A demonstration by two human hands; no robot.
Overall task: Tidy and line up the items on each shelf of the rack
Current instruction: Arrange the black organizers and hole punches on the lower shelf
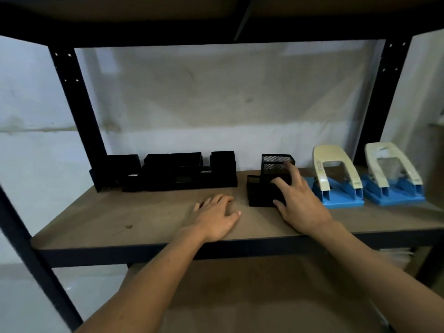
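Observation:
A black mesh desk organiser (pixel 266 181) stands on the brown shelf board (pixel 134 219), right of centre. My right hand (pixel 300 200) is wrapped around its right side, fingers on the mesh and thumb at its front lower corner. My left hand (pixel 216 216) lies flat on the board just left of the organiser, fingers spread, holding nothing. A row of black desk organisers (pixel 168 173) stands along the back left. Two blue and cream hole punches, one (pixel 336 182) next to my right hand and one (pixel 391 179) at the far right, stand side by side.
Dark metal uprights (pixel 79 111) frame the rack at both sides. The shelf above (pixel 216 18) hangs low over the space. A lower board (pixel 240 296) shows beneath my arms. A pale wall lies behind the rack.

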